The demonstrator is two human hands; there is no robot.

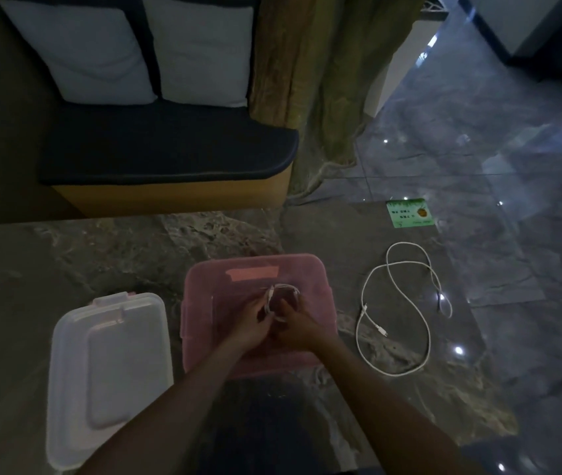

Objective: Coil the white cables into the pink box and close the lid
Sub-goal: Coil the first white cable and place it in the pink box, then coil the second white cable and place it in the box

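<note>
while hands [274, 320] coil cable [281, 296], lid [108, 371] left, loose cable [399, 310] right

- The open pink plastic box [255, 279] sits mid-desk [101, 255].
- Its translucent white lid [108, 368] lies flat just left of it.
- A loose white cable [406, 310] sprawls to the right.
- Both hands, left hand [255, 323] and right hand [295, 323], meet over the box, holding a coiled white cable [281, 294].
- A green paper card [408, 212] lies behind the loose cable.
</note>
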